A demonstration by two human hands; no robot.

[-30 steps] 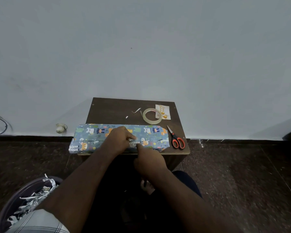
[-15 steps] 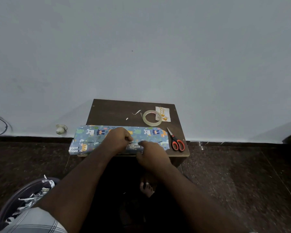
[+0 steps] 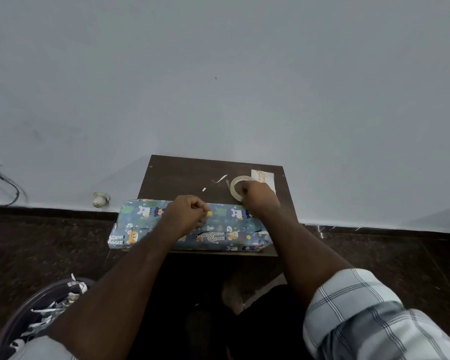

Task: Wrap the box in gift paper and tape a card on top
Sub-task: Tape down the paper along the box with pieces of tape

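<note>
Your right hand (image 3: 259,197) has left the seam at the near edge of the long box wrapped in blue animal-print gift paper (image 3: 187,226) and now sits on the clear roll of sticky tape (image 3: 236,188) at the far right of the small dark wooden worktop (image 3: 182,172). Its fingers curl over the roll's near side, though whether the grip has truly closed on the tape I cannot tell — the knuckles hide the contact. Your left hand (image 3: 186,215) has stayed on top of the box, fingers curled under in a loose fist that presses the paper down and holds nothing.

The box lies across the worktop's near edge, its left end overhanging. The paper already covers all you can see of it, so the reach suggests you want another strip, either for the seam or for the card. The small white greeting card with gold lettering (image 3: 264,176) waits just beyond the tape, partly behind your right hand. Keep the left hand pressing until fresh tape is down.
</note>
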